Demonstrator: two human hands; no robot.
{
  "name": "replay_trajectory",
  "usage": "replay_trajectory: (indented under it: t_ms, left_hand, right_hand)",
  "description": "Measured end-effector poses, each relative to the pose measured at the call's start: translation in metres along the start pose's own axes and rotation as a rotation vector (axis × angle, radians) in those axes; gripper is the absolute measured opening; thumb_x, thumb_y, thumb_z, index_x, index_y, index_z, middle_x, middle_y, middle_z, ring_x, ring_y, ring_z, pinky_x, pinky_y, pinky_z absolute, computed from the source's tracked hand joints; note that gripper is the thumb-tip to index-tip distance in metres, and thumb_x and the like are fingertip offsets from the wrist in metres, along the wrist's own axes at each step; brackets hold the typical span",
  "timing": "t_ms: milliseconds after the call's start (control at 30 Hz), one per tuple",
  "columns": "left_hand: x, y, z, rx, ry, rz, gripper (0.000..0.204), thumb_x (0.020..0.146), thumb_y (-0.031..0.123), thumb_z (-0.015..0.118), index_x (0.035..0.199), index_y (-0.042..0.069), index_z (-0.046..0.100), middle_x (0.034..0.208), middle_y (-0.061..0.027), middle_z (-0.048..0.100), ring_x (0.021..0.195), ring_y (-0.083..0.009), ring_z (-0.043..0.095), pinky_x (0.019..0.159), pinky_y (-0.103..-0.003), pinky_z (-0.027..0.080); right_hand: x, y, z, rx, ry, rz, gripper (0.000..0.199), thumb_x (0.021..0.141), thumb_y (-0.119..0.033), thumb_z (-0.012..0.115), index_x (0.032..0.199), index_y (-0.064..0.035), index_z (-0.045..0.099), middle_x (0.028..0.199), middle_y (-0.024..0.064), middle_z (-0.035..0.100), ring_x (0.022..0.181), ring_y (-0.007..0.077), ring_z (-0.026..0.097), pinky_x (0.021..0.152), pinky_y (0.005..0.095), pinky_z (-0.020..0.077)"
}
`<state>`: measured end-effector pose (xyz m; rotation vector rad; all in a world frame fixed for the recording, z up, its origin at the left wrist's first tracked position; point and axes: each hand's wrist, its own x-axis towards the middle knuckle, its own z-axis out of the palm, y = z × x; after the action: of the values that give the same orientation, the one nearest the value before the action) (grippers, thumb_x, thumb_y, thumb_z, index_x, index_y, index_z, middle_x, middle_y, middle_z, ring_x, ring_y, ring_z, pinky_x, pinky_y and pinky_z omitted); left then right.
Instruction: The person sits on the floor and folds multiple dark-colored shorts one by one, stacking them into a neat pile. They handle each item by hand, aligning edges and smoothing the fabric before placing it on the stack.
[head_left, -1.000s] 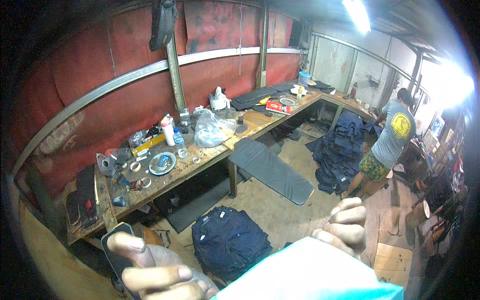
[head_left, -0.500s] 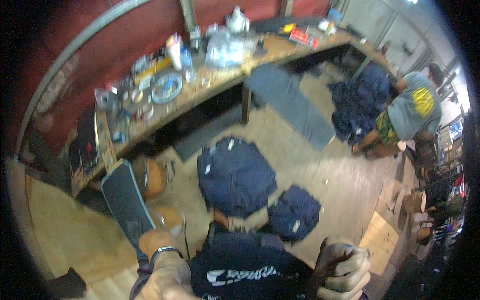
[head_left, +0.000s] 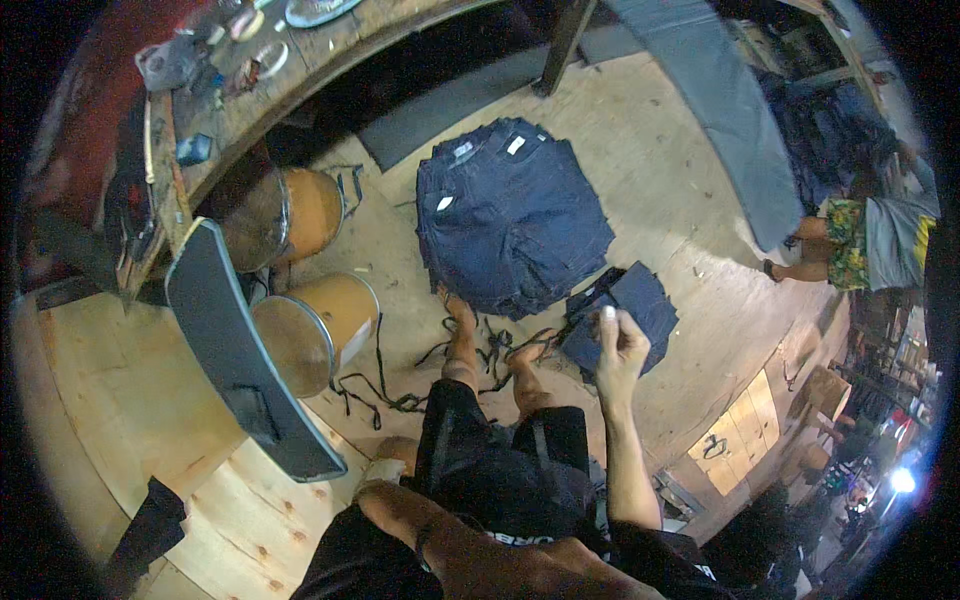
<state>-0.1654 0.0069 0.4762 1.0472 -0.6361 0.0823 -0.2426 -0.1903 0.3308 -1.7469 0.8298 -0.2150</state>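
My right hand point(head_left: 622, 348) is raised over a small pile of dark navy garments point(head_left: 648, 305). Its fingers are curled together with the thumb up; whether anything is pinched there I cannot make out. Low in the view, my left hand point(head_left: 388, 502) is bent near the lower end of a dark grey padded board point(head_left: 235, 365) with a pale rim. The left fingers are hidden. A larger, rounded pile of navy garments point(head_left: 515, 225) with small white labels lies on the floor ahead, just beyond my bare feet point(head_left: 460, 308).
Black straps point(head_left: 390, 400) lie tangled around my feet. Two brown drums point(head_left: 345, 305) are at the left, below a cluttered workbench point(head_left: 330, 45). A long grey board point(head_left: 710, 120) extends at the upper right, near another person point(head_left: 895, 240) and more dark cloth.
My view has tilted down and nearer the floor piles. My right hand has moved from the lower right to over the small pile. My left hand has drawn lower, toward my body.
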Motion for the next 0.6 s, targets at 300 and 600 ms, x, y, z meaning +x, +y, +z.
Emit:
replay_trajectory:
  t_ms: [300,600]
  left_hand:
    - [-0.171,-0.386,-0.255,0.779,0.433,-0.901,0.057,0.097,0.036,0.07,0.135,0.0,0.049,0.13,-0.0168,0.057,0.12,-0.0286,0.055,0.104,-0.038,0.042]
    - [-0.123,-0.517,-0.385,1.109,0.127,-0.894,0.061,0.094,0.036,0.072,0.143,0.003,0.057,0.134,-0.0268,0.065,0.121,-0.0437,0.063,0.106,-0.048,0.048]
  right_hand:
    - [0.089,0.252,0.177,-0.356,-0.305,-0.175,0.028,0.098,-0.024,0.072,0.105,0.0023,0.068,0.096,0.0188,0.071,0.088,0.0313,0.068,0.078,0.0414,0.054]
    - [0.218,0.277,0.258,-0.281,-0.386,0.14,0.049,0.097,-0.045,0.072,0.113,0.0018,0.071,0.097,0.0167,0.071,0.095,0.028,0.069,0.083,0.0402,0.054]
